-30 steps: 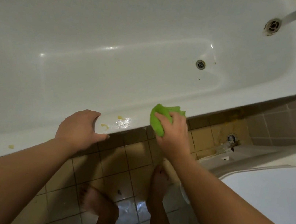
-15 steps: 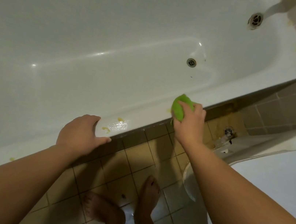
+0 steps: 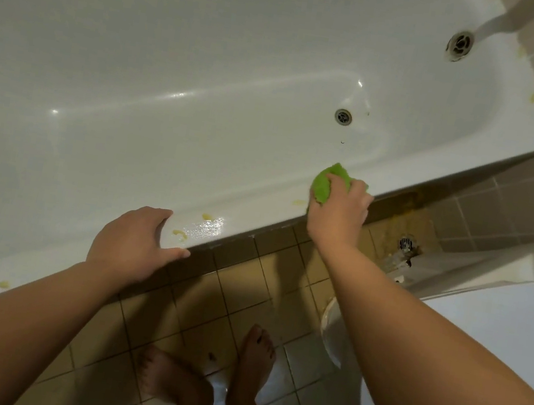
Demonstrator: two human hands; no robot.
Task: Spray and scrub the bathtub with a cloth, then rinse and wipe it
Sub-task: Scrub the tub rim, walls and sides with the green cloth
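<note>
While our right hand [image 3: 339,209] bunches the cloth [image 3: 325,185] in curled fingers, the grip presses that fuzzy green wad onto the tub [image 3: 175,67] rim nearest us. Our left hand [image 3: 132,244] lies well to the left of the grip, fingers loosely spread over the same rim and thumb along its outer edge, holding nothing. Between the two hands the glossy white enamel shows a wet shine and three small yellow smears [image 3: 180,234]; two more sit farther left along the rim, past our left wrist. Beyond the grip, in the smooth curved basin, lies one round metal drain [image 3: 343,116]; a second round metal fitting [image 3: 460,45] sits higher on the end wall. Below the grip, square tan tiles [image 3: 235,287] cover the floor, where our two bare feet [image 3: 254,349] stand. Right of the grip there is a white, smooth-edged fixture [image 3: 496,327].
</note>
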